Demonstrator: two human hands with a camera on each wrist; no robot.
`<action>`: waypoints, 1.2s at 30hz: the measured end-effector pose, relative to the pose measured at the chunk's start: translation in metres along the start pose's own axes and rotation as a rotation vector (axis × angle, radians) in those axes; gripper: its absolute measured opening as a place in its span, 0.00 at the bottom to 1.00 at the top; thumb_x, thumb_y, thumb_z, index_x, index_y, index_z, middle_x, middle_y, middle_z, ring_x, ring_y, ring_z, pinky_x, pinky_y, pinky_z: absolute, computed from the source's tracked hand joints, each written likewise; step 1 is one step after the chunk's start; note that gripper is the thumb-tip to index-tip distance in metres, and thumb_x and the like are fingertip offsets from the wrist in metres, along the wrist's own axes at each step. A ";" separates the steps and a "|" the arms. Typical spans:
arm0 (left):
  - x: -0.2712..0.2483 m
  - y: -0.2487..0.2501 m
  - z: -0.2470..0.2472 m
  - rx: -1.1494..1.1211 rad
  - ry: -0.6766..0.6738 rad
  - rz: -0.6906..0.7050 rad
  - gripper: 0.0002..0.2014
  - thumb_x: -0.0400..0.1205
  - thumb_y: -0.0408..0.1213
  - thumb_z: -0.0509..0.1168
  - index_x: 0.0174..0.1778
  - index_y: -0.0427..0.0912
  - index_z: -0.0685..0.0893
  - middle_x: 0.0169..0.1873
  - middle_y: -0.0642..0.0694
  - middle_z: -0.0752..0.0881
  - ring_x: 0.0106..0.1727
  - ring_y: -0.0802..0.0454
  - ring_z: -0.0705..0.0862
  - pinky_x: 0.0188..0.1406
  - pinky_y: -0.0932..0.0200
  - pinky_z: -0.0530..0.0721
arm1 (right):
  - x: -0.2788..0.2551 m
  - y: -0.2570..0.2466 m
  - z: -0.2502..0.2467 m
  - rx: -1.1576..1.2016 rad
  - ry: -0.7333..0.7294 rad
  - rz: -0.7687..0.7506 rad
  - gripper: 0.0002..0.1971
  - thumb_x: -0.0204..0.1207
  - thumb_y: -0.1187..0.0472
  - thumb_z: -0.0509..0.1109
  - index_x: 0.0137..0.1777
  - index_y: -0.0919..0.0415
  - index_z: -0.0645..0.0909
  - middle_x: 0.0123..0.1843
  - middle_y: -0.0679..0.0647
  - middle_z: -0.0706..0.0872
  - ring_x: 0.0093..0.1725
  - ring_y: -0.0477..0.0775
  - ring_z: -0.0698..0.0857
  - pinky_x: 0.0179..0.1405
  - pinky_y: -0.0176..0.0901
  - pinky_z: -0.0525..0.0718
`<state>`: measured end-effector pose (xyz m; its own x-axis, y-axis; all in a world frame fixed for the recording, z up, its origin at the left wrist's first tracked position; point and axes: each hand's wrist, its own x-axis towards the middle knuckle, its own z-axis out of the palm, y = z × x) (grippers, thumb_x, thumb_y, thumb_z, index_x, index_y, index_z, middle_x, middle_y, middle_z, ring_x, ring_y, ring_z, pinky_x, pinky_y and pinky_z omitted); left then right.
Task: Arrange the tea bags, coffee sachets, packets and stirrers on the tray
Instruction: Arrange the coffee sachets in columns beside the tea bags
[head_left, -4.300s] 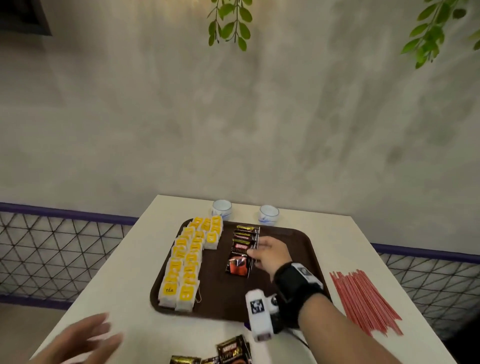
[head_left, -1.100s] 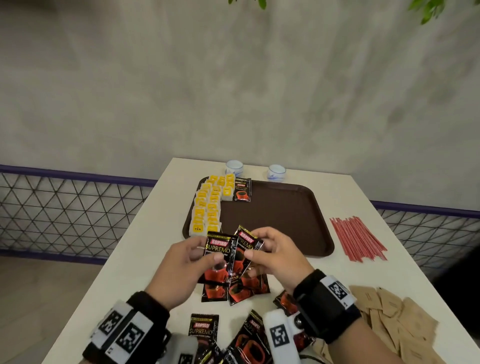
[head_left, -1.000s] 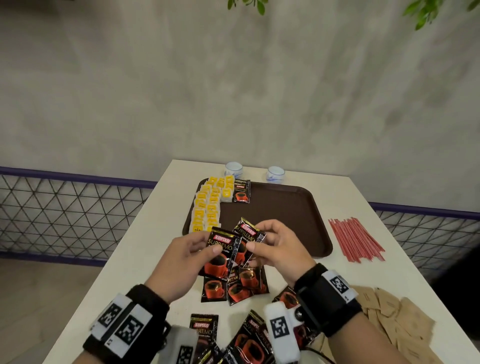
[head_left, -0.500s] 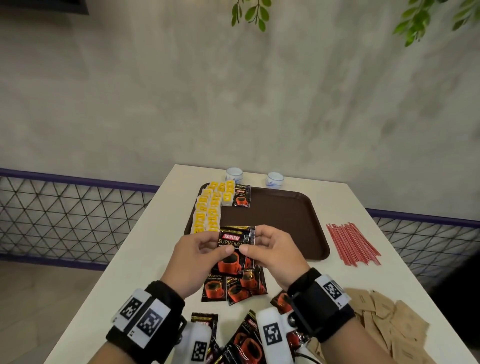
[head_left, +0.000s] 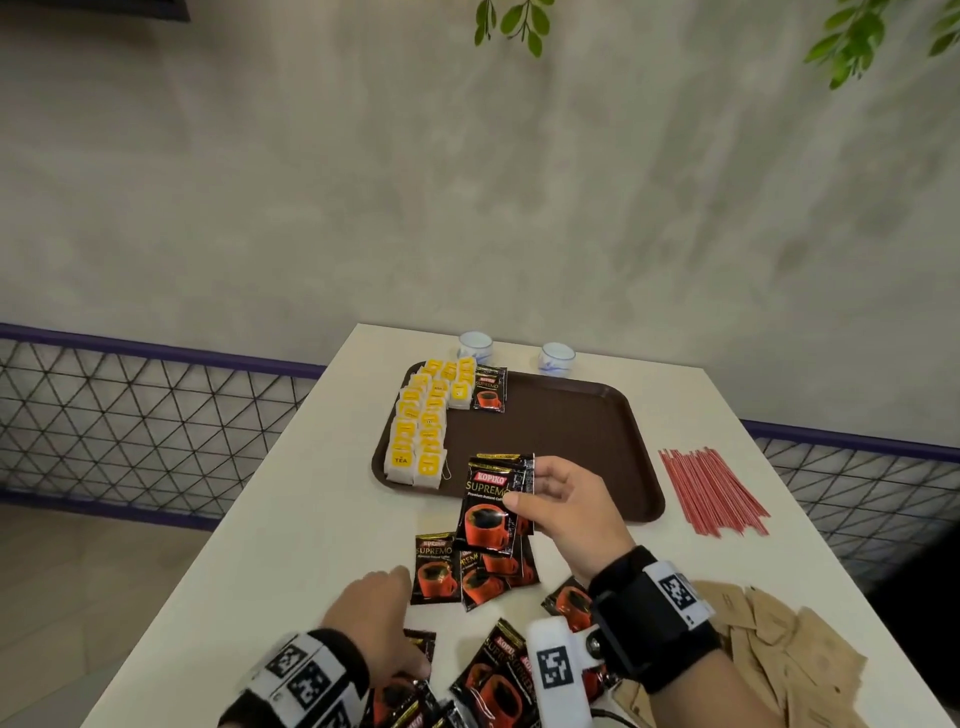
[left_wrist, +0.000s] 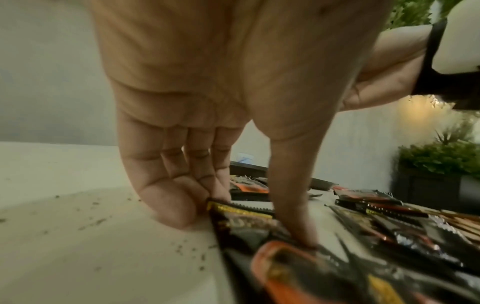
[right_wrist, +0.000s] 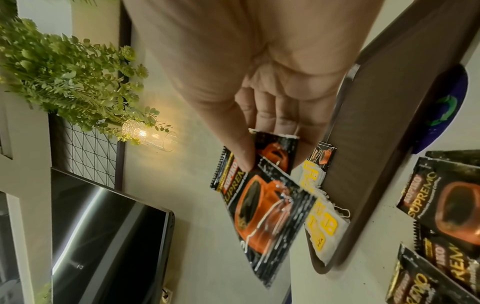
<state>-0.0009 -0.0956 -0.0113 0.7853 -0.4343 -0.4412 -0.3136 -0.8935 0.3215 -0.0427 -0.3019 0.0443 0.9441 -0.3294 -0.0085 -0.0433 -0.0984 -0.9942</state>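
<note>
Right hand (head_left: 566, 512) raised just above the near edge of the brown tray (head_left: 582, 441), thumb and fingers pinching a small stack of black coffee sachets (head_left: 493, 501), printed faces up, at least two visible in the right wrist view (right_wrist: 270, 207). Left hand (head_left: 382, 618) down on the white table (head_left: 291, 545), on the near side of the tray, thumb (left_wrist: 293, 205) pressing on a loose sachet (left_wrist: 249, 218) while the fingertips (left_wrist: 168, 203) curl at its top edge, pinching it. More loose sachets (head_left: 467, 569) scattered flat on the table between the tray and the person, some overlapping. On the tray itself, along its left edge, two rows of yellow-tagged tea bags (head_left: 423, 423) running front to back, and one lone sachet (head_left: 490, 389) lying flat at the far left, touching the tea bags. Right of the tray, apart from it, a bundle of red stirrers (head_left: 711, 491) on the table. Nearer than the stirrers, right of the tray's near corner, a heap of brown paper packets (head_left: 789, 649). Beyond the tray's far edge, two small white cups (head_left: 556, 357).
</note>
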 end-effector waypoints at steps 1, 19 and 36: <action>0.001 0.001 0.000 0.004 -0.008 -0.013 0.29 0.69 0.49 0.78 0.61 0.46 0.74 0.57 0.49 0.80 0.57 0.50 0.80 0.55 0.60 0.81 | 0.000 0.001 0.001 -0.004 -0.005 0.003 0.11 0.71 0.70 0.77 0.51 0.59 0.85 0.45 0.57 0.92 0.47 0.55 0.91 0.50 0.49 0.89; -0.038 0.007 -0.122 -0.796 0.160 0.508 0.07 0.72 0.22 0.74 0.43 0.33 0.85 0.35 0.43 0.88 0.37 0.54 0.85 0.39 0.64 0.85 | 0.000 0.004 0.006 -0.021 -0.066 -0.012 0.13 0.71 0.69 0.77 0.55 0.62 0.83 0.49 0.57 0.92 0.52 0.55 0.90 0.58 0.52 0.87; -0.027 0.043 -0.092 -0.765 0.562 0.387 0.14 0.66 0.27 0.80 0.35 0.46 0.82 0.33 0.52 0.86 0.33 0.56 0.86 0.37 0.61 0.83 | -0.013 -0.006 0.011 0.293 -0.197 0.033 0.20 0.70 0.63 0.78 0.62 0.63 0.83 0.56 0.61 0.91 0.56 0.58 0.89 0.57 0.52 0.85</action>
<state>0.0133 -0.1119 0.0918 0.9008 -0.3857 0.1996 -0.3290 -0.3061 0.8934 -0.0514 -0.2868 0.0494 0.9900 -0.1373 -0.0333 -0.0063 0.1925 -0.9813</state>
